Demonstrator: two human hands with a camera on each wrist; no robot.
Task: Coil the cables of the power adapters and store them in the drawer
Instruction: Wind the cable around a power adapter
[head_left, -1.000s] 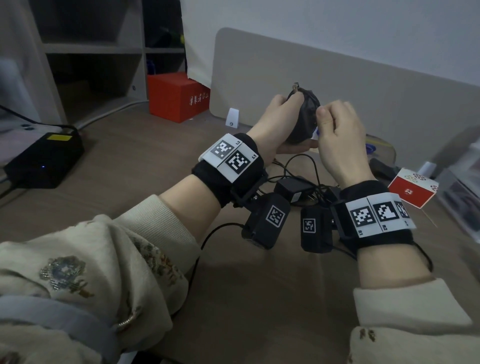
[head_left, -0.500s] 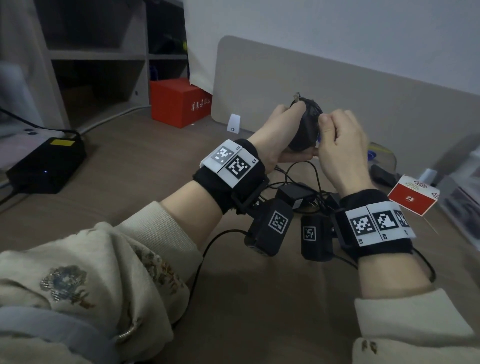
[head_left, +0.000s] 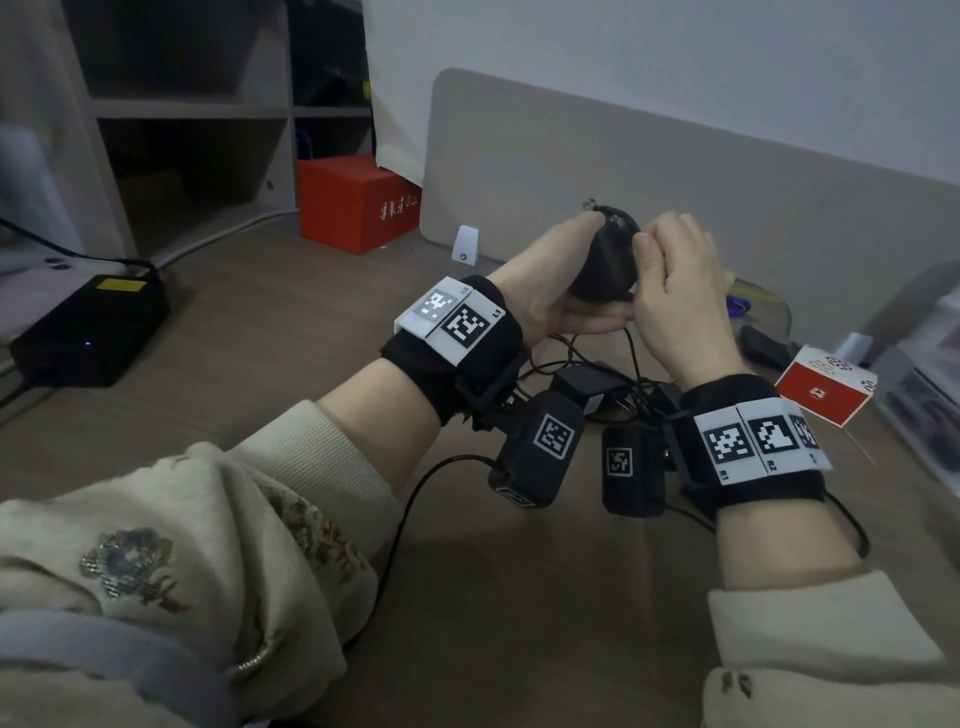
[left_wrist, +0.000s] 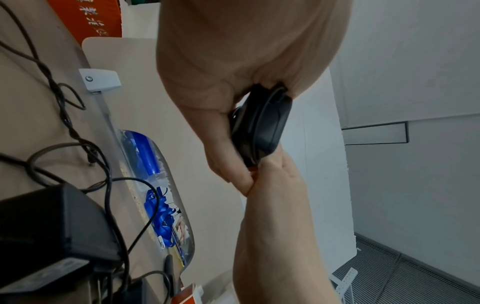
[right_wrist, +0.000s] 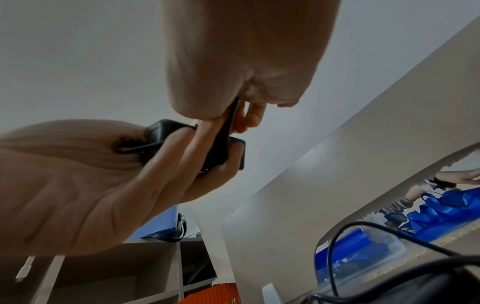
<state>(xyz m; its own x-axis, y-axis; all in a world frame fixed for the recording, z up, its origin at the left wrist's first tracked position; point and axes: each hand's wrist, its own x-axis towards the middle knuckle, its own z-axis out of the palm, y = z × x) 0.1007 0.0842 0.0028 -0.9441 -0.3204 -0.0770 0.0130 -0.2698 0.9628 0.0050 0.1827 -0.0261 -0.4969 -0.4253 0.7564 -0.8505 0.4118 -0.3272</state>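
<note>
Black plastic power adapter, boxy and wrapped in its own thin black cable, is being held above the brown wooden desk. The left hand is gripping its body; the right hand is pinching the cable against it. Risk: the loose end is likely springing free if that pinch slackens, undoing the coil. More adapters are lying tangled beneath (a snag hazard). No drawer is showing in any view.

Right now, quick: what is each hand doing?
Left hand: grips the black power adapter, held above the desk.
Right hand: pinches the adapter's cable against it.
</note>
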